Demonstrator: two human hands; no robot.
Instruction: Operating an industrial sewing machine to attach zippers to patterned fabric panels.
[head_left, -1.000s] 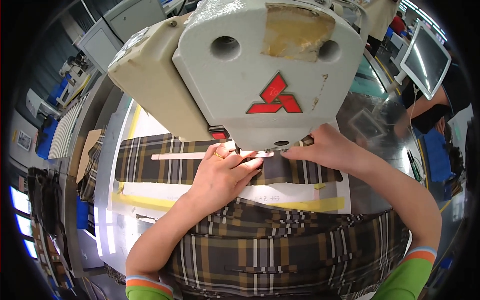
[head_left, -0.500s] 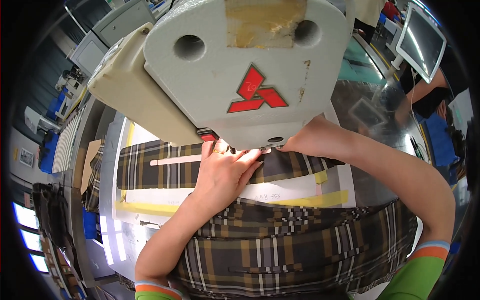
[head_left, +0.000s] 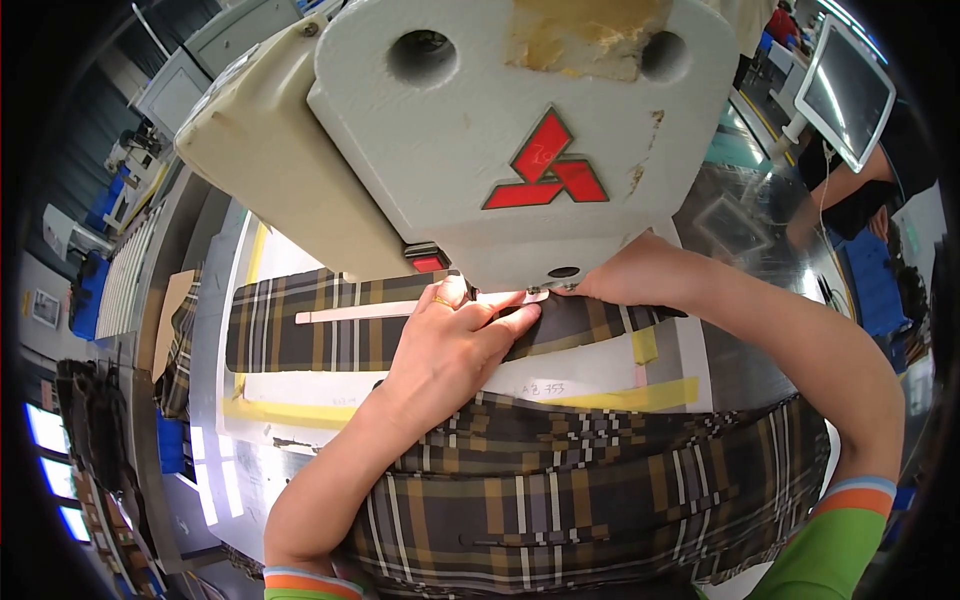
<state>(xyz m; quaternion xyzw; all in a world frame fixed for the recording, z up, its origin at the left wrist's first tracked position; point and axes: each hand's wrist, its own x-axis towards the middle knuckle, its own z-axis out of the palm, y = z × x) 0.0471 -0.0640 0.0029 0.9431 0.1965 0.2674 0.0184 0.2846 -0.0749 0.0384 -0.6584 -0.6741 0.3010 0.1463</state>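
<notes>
A plaid fabric panel (head_left: 360, 350) lies under the head of a sewing machine (head_left: 440, 150), with a narrow pale pink strip (head_left: 360, 313) along it. My left hand (head_left: 445, 335), a ring on one finger, rests on the panel in front of the machine head. Its thumb and forefinger are drawn together around a pale end of the strip near the small metal part (head_left: 540, 292). My right hand (head_left: 625, 275) reaches in from the right at the far side of the panel. Its thumb shows beside the metal part; the machine head hides the other fingers.
White template sheet (head_left: 480, 385) edged with yellow tape lies under the panel. More plaid fabric (head_left: 600, 490) is bunched nearest me. A box-shaped beige housing (head_left: 270, 160) joins the machine's left side. A monitor (head_left: 845, 90) and another person's arm (head_left: 850, 190) are at far right.
The machine head appears shifted slightly right and up in view. The panel sits slightly further left, and my left thumb and forefinger have moved a little right and are closer together.
</notes>
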